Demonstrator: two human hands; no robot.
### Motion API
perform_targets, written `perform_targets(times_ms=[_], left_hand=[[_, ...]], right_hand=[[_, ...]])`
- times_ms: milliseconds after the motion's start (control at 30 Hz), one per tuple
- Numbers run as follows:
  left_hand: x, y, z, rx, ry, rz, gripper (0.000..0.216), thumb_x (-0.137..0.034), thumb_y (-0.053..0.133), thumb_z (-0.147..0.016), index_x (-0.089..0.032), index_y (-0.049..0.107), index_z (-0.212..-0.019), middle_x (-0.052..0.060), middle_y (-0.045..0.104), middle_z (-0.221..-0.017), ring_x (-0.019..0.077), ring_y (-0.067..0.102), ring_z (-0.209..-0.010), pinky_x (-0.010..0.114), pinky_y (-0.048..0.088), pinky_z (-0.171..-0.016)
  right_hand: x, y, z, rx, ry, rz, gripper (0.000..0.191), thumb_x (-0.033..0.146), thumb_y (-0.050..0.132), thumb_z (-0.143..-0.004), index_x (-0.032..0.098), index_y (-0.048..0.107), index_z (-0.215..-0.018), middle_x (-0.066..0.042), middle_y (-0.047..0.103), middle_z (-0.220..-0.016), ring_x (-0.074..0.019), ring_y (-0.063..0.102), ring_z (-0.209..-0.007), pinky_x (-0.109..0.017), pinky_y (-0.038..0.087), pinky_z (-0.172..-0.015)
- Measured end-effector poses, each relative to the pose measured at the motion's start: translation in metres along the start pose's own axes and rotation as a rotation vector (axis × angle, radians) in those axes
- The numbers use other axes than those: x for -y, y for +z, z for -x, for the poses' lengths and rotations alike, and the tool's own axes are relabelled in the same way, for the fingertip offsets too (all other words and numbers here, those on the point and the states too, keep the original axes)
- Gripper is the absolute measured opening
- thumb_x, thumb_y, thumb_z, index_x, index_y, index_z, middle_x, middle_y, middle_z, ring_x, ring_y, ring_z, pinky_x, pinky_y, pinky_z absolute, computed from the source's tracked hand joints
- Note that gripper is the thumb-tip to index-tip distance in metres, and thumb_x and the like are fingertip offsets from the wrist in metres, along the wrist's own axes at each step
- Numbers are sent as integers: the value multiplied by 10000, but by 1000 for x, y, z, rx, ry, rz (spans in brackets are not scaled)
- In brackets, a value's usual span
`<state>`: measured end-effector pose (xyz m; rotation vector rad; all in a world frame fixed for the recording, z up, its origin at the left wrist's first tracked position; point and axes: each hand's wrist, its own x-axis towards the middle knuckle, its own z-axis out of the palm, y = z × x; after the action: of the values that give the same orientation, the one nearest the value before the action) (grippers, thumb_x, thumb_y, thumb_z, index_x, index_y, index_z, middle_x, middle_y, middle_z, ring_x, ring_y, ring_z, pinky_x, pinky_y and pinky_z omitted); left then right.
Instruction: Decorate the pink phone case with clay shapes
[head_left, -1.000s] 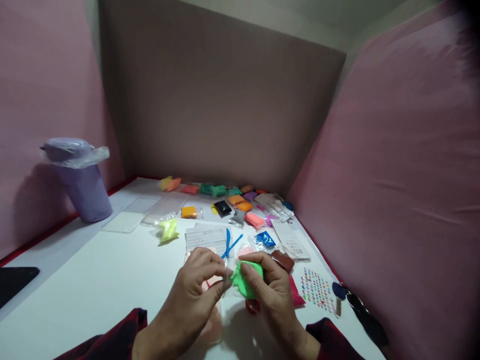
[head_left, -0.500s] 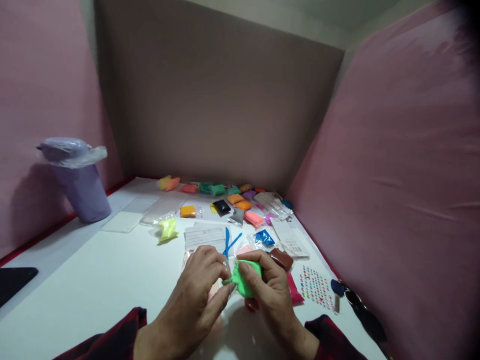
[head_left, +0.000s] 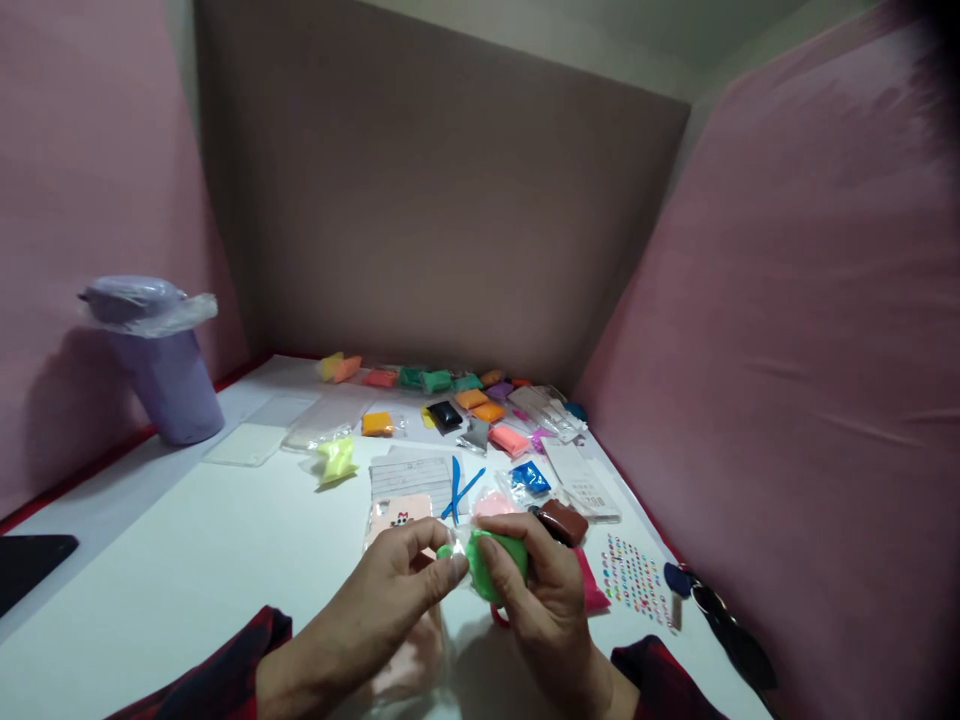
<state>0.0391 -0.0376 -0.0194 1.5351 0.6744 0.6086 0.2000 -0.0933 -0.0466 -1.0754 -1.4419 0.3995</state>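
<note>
Bright green modelling clay in a clear wrapper is held by my right hand, thumb on top and fingers curled behind. My left hand, just to its left, pinches a small bit of green clay between thumb and forefinger. Clear film shows between the two hands. Beneath my left hand lies a pale pink phone case with a small cartoon face near its top; my hand hides its middle. Blue plastic modelling tools rest crossed just beyond my hands.
Clay packets in many colours, such as a yellow one and a brown one, lie across the white table. A gem sticker sheet and keys are at right. A purple bin stands left, near a dark flat device.
My left hand has shifted slightly down and left, uncovering the cartoon face on the phone case. A small green bit now shows at its fingertips. My right hand keeps its hold.
</note>
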Motion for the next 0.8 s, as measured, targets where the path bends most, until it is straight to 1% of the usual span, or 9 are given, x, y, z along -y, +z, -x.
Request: perform_targets(times_ms=[100, 233, 367, 467, 567, 667, 800], left_hand=[[-5, 3, -1, -33, -16, -7, 403, -552, 556, -823, -178, 476, -694, -32, 415, -689, 134, 363, -647, 263, 323, -605], [-3, 3, 0, -73, -8, 5, 449, -580, 549, -814, -181, 463, -629, -35, 394, -650, 134, 347, -644, 257, 308, -604], [9, -1, -2, -58, -108, 116, 439, -583, 624, -751, -164, 529, -663, -34, 423, -622, 129, 369, -613, 248, 287, -572], [16, -3, -5, -64, -132, 177, 414, -547, 692, -697, -149, 580, -675, -31, 445, -620, 125, 376, -612, 238, 288, -569], [15, -3, -5, -78, -160, 184, 360, -477, 715, -693, -144, 578, -689, -37, 448, -619, 113, 361, -598, 234, 272, -562], [5, -2, -3, -54, -127, 139, 332, -448, 691, -717, -155, 540, -681, -31, 461, -637, 123, 384, -621, 246, 288, -584], [-6, -1, 0, -53, -6, -21, 306, -434, 591, -800, -167, 521, -668, -20, 455, -684, 146, 408, -668, 278, 331, -635]], right_hand=[[3, 0, -1, 6, -74, 36, 122, 176, 566, -911, 218, 619, -1013, 10, 615, -753, -110, 531, -594, -214, 418, -533], [5, 0, -2, 16, -130, 52, 161, 144, 558, -909, 230, 612, -1034, 14, 607, -760, -112, 545, -611, -216, 431, -546], [4, 0, -1, 31, -151, 64, 189, 140, 554, -913, 245, 600, -1063, 12, 606, -786, -118, 555, -652, -223, 440, -579], [3, 0, 0, 33, -145, 69, 189, 140, 552, -915, 245, 597, -1065, 19, 590, -766, -111, 533, -626, -219, 429, -563], [3, 0, -1, 33, -139, 65, 181, 139, 561, -908, 239, 599, -1055, 23, 582, -753, -106, 519, -605, -215, 418, -544], [2, 0, -1, 32, -128, 47, 182, 144, 560, -909, 243, 602, -1055, 18, 599, -783, -108, 533, -623, -212, 423, -549], [0, 1, 0, 33, -78, 23, 144, 166, 561, -915, 244, 609, -1026, 23, 597, -759, -107, 521, -615, -209, 416, -548]])
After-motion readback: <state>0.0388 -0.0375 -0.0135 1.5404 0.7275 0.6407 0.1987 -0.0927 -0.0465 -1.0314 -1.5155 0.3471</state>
